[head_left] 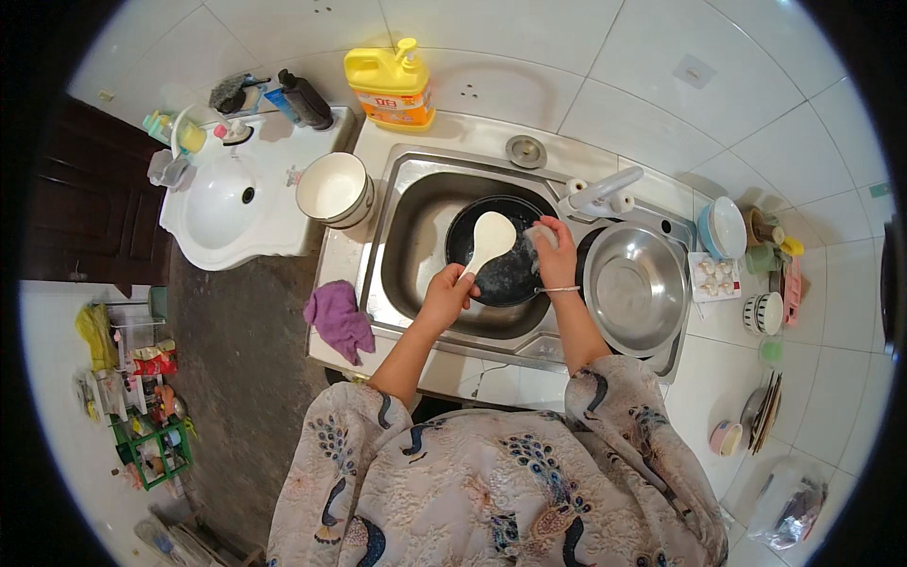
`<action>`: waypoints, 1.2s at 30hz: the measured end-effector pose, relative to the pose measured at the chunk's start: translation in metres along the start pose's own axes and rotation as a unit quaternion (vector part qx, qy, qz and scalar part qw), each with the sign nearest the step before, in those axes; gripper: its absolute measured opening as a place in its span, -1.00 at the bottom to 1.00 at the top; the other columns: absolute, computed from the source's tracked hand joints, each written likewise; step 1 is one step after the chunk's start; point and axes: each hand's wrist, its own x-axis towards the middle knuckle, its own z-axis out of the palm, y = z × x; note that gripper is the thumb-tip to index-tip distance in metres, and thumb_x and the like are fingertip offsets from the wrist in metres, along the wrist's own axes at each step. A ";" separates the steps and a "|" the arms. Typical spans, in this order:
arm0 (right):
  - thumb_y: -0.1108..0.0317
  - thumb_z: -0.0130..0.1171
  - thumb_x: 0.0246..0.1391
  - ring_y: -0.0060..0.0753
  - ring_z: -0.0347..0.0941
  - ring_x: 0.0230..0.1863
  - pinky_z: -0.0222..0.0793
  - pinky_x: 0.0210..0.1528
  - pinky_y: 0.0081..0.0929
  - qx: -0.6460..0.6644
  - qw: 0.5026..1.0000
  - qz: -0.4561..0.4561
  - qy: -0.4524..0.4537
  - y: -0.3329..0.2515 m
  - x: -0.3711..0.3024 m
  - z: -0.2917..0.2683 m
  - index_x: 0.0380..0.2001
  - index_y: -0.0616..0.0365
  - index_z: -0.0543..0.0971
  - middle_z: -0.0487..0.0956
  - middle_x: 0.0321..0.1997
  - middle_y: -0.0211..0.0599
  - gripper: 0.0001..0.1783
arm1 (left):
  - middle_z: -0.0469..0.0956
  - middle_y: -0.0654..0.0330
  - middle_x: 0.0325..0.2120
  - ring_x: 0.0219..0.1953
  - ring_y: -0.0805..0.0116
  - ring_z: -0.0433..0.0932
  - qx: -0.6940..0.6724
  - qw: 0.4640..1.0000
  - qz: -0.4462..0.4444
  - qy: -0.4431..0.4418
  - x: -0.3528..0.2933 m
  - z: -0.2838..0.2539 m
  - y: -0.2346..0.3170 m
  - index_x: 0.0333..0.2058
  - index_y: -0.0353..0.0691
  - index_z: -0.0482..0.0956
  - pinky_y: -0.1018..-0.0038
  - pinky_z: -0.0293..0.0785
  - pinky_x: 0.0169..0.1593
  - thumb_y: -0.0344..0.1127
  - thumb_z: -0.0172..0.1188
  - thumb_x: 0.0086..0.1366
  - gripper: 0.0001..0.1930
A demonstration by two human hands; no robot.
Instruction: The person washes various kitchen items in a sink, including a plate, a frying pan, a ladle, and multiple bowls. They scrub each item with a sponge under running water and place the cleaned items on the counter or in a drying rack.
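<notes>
My left hand [442, 297] is closed round the handle of a white rice paddle [494, 236], with its broad head pointing away from me. To the right of it, my right hand [559, 259] grips a pale scrubbing cloth or sponge [541, 236], partly covered by my fingers. Both hands are over a round black pan [515, 281] with cloudy, sudsy water in it. The pan sits in the right part of the steel sink basin [408, 248]. A gap shows between the paddle and the pale scrubber.
Right of the basin lies a wide steel bowl [635, 288], near the white faucet [605, 192]. Stacked cream bowls [336, 187] and a purple cloth [339, 321] are on the left counter. A yellow detergent jug [389, 90] stands behind. Bowls and an egg tray [714, 278] are farther right.
</notes>
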 end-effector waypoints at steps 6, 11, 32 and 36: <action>0.52 -0.06 -0.06 -0.03 0.35 -0.08 0.25 0.00 -0.31 -0.231 0.898 -0.327 -0.183 -0.035 -0.015 0.037 -0.15 0.14 0.44 0.46 -0.14 -0.11 -0.68 | 0.33 0.36 -0.70 -0.66 0.63 0.24 0.075 0.996 0.008 -0.043 -0.002 0.011 -0.003 -0.29 -0.28 0.43 0.66 0.15 -0.63 -0.32 -0.06 0.27 -0.84; 0.45 -0.05 0.00 -0.13 0.45 -0.23 0.34 -0.15 -0.39 -0.069 0.985 0.034 -0.153 0.032 0.032 0.021 -0.21 0.12 0.47 0.52 -0.29 -0.14 -0.76 | 0.32 0.37 -0.70 -0.69 0.65 0.21 0.034 0.999 0.018 -0.024 -0.019 -0.002 -0.020 -0.21 -0.26 0.44 0.69 0.11 -0.64 -0.28 -0.05 0.27 -0.79; 0.09 0.04 0.00 0.03 0.42 -0.21 0.29 -0.09 -0.27 -0.205 0.954 -0.027 -0.215 0.050 0.003 0.026 -0.28 0.26 0.51 0.51 -0.26 0.04 -0.59 | 0.36 0.36 -0.55 -0.60 0.67 0.24 -0.042 0.995 0.030 0.086 -0.010 -0.026 -0.054 -0.07 -0.28 0.38 0.73 0.16 -0.56 -0.42 0.00 0.20 -0.70; -0.04 -0.06 0.09 -0.35 0.44 -0.36 0.32 -0.28 -0.48 0.026 0.884 0.342 -0.317 0.013 -0.012 0.061 -0.36 0.26 0.52 0.53 -0.37 -0.19 -0.50 | 0.41 0.28 -0.37 -0.35 0.54 0.36 -0.008 0.988 0.108 0.106 -0.005 -0.018 -0.050 -0.02 -0.27 0.31 0.64 0.30 -0.27 -0.55 0.01 0.13 -0.61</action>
